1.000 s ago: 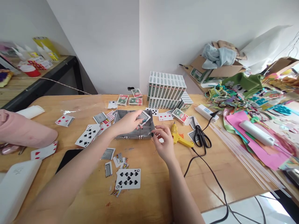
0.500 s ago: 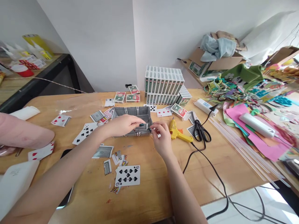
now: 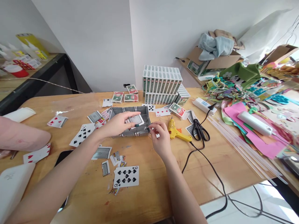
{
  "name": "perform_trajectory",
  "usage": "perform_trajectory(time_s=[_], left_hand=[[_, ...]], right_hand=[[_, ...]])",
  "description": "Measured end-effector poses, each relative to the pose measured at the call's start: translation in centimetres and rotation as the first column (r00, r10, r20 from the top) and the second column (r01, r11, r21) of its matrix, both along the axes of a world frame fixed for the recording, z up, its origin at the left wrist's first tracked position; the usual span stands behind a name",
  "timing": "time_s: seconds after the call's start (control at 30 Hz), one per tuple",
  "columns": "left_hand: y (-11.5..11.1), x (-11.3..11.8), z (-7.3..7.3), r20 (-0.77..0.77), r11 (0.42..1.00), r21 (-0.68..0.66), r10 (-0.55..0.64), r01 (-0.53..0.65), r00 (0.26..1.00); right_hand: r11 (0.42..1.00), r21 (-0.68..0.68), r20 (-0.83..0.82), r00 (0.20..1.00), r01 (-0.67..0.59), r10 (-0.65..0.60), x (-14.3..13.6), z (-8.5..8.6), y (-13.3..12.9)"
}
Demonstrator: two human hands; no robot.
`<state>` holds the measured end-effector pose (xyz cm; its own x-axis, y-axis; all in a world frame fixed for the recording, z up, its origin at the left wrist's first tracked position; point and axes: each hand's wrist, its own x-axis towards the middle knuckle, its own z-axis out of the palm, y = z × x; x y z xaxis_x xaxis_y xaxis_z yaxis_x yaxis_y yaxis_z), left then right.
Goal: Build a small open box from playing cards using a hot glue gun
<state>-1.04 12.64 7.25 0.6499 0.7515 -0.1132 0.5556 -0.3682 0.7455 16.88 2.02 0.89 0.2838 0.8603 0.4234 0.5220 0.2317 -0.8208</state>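
A long open box (image 3: pixel 127 109) made of grey-backed playing cards stands at the middle of the table. Over its inside, my left hand (image 3: pixel 120 125) grips a playing card (image 3: pixel 138 119) between thumb and fingers, with its patterned back showing. My right hand (image 3: pixel 160 137) is at the box's right front corner, thumb and fingertips pinched together. A small white bit shows beneath those fingers, but I cannot make out what they hold. Just right of that hand lies a yellow glue gun (image 3: pixel 178 133).
Stacked card packs (image 3: pixel 161 81) stand behind the box. Black scissors (image 3: pixel 200 132), a power strip (image 3: pixel 204 105) and clear glue sticks (image 3: pixel 243 149) lie to the right. A nine of spades (image 3: pixel 126 176) and cut card pieces (image 3: pixel 105 168) lie in front. The glue gun's cord runs off the front edge.
My left hand has drawn back slightly from my right hand and its fingers have lifted, so the card in it shows more. My right hand keeps its pinch at the corner.
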Motion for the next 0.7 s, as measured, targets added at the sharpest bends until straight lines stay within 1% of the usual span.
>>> perform_trajectory(time_s=[0.07,0.17,0.33,0.4,0.47,0.53,0.63,0.7], left_hand=[[-0.20,0.03,-0.25,0.006,1.000,0.009,0.003,-0.003,1.000],[-0.65,0.33,-0.53,0.009,0.997,0.075,0.009,-0.009,1.000],[-0.95,0.73,-0.49,-0.039,0.984,0.165,-0.054,0.060,0.998],[-0.86,0.68,-0.39,-0.055,0.988,0.146,-0.045,0.053,0.997],[-0.75,0.59,-0.29,-0.066,0.995,0.092,-0.024,0.030,0.998],[-0.70,0.54,-0.23,-0.067,0.997,0.063,-0.031,0.036,0.997],[-0.76,0.64,-0.28,-0.052,0.991,0.122,-0.046,0.053,0.998],[-0.84,0.75,-0.39,-0.050,0.988,0.148,-0.026,0.033,0.998]], right_hand=[[1.000,0.006,-0.002,1.000,-0.002,0.002,0.00,-0.04,-0.03],[1.000,-0.001,0.000,1.000,-0.012,0.012,0.00,-0.10,-0.11],[1.000,-0.014,-0.002,1.000,-0.003,0.003,0.04,-0.04,-0.07],[1.000,-0.011,-0.006,1.000,-0.007,0.007,0.05,0.00,-0.03],[1.000,-0.009,-0.004,1.000,-0.011,0.011,0.06,-0.01,0.00],[1.000,-0.007,0.000,1.000,-0.010,0.010,0.06,-0.06,0.01],[1.000,-0.006,0.007,1.000,-0.004,0.004,0.08,-0.15,0.04],[1.000,-0.009,0.007,1.000,-0.002,0.002,0.10,-0.17,0.06]])
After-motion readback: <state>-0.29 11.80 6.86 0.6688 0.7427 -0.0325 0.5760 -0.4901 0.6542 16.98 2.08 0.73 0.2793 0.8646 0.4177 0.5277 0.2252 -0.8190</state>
